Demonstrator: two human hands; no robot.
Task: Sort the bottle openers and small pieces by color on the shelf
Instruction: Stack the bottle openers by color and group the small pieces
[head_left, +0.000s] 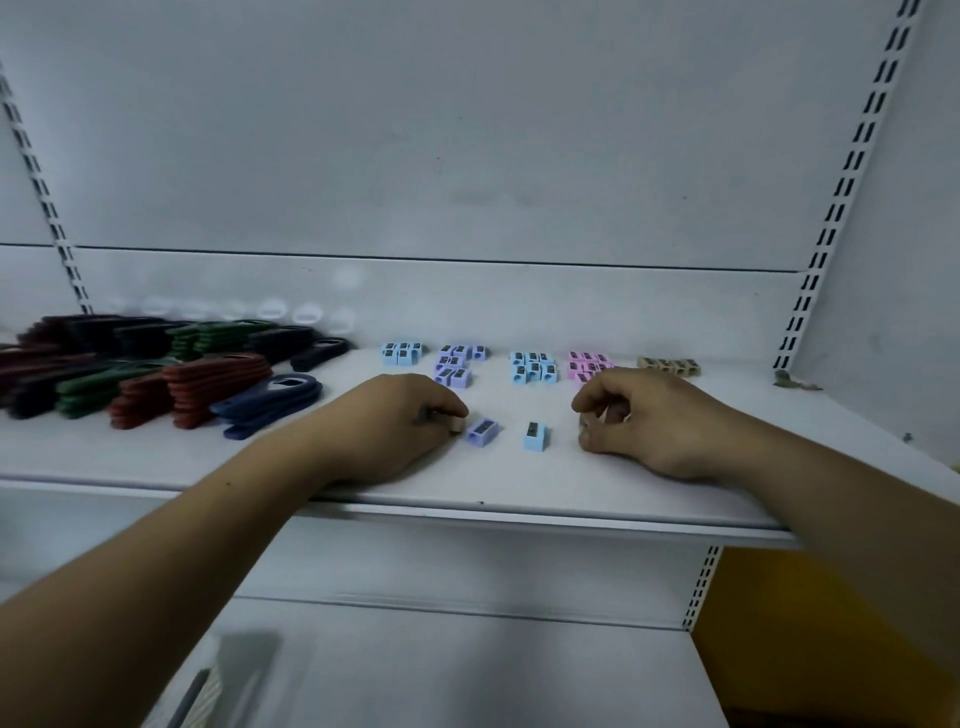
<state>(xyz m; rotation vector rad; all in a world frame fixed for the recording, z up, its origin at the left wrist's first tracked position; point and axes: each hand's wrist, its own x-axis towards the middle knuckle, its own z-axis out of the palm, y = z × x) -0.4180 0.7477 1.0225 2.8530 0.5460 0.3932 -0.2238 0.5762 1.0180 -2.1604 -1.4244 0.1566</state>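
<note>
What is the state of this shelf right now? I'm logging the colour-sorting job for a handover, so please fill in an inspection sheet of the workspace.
Surface: white shelf, both hands resting on it.
Job's things: bottle openers piled at left in red, green, black and navy; small pieces grouped along the back in blue, purple, blue, pink and beige; loose purple piece and loose blue piece lie between the hands.
Clutter: dark scrap near the right back corner.
Grippers: left hand grips a pale piece; right hand curled, contents unclear.
Cables: nothing seen.
Surroundings: white back panel, slotted uprights, lower shelf, yellow object.
</note>
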